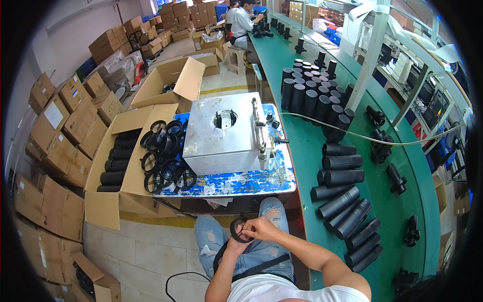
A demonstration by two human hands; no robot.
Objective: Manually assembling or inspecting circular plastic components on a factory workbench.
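Note:
Above my lap, my left hand (235, 246) is closed round a black plastic ring part (233, 230). The fingers of my right hand (262, 229) are pinched together at the ring's inner side; whatever small piece they may grip is hidden. Similar black ring parts (166, 173) lie heaped at the left of a worn blue-and-white table (231, 185). A square metal machine (214, 133) stands on that table, with a round opening on top and fittings along its right side.
To my right runs a green workbench (314, 251) with black cylinders lying in a row (343, 176) and others standing grouped (317, 93). An open carton (103, 201) of black cylinders sits left. Stacked cartons (55, 201) line the left wall. Two people (241, 22) work far ahead.

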